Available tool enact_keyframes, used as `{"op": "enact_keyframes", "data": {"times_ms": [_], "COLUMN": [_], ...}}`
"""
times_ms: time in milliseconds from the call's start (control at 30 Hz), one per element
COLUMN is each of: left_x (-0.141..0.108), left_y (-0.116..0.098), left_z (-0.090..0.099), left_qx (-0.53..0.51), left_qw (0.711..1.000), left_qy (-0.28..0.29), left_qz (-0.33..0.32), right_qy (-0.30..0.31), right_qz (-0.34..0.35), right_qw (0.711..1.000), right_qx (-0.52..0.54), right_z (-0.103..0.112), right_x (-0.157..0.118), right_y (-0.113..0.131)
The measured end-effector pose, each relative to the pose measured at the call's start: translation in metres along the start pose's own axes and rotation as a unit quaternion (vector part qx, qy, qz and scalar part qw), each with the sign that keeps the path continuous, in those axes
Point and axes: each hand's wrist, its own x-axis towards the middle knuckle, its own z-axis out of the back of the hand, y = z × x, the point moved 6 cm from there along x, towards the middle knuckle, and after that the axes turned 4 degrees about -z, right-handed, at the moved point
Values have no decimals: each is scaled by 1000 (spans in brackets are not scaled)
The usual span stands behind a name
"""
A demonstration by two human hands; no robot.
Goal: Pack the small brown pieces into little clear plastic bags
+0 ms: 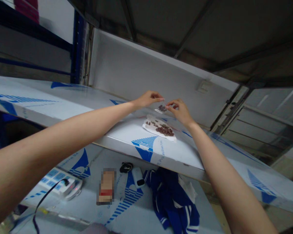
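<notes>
Above the film-covered upper shelf (pixel 117 138), my left hand (pixel 150 98) pinches what looks like a thin reddish strand. Just to its right, my right hand (pixel 177 109) has thumb and finger pressed together near the same strand, a small gap from the left fingertips. Below the hands lies a white sheet or bag (pixel 172 138) bearing many small dark brown pieces (pixel 164 130). A further small group of dark pieces (pixel 161 108) is behind it, beside the right fingertips. The strand is too fine to follow fully.
On the lower shelf (pixel 92 208) are a power strip (pixel 56 182) with a black cable, a blurred-out item (pixel 106 187), a black coiled item (pixel 126 167), a white device (pixel 137 177) and blue clothing (pixel 168 198). Metal beams (pixel 180 48) hang overhead; blue rack posts (pixel 77 48) stand left.
</notes>
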Motion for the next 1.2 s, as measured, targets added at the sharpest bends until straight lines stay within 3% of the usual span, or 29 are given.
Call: {"op": "enact_keyframes", "data": {"times_ms": [233,433,600,833,1200], "left_x": [1,1,0,-3,0], "left_y": [1,-1,-2,-6,-7], "left_z": [11,11,9,-7,8], "left_qx": [-11,21,22,-42,2], "left_qw": [997,997,996,999,999], "left_qy": [-76,-72,-79,16,-48], "left_qz": [7,10,20,2,8], "right_qy": [-3,-3,-14,9,44], "right_qz": [-33,-58,-89,-82,-83], "right_qw": [994,981,982,982,977], "right_qx": [108,187,166,171,191], "right_z": [-2,-2,4,-3,-6], "right_x": [3,4,3,-1,-2], "right_y": [-8,-11,-9,-4,-9]}}
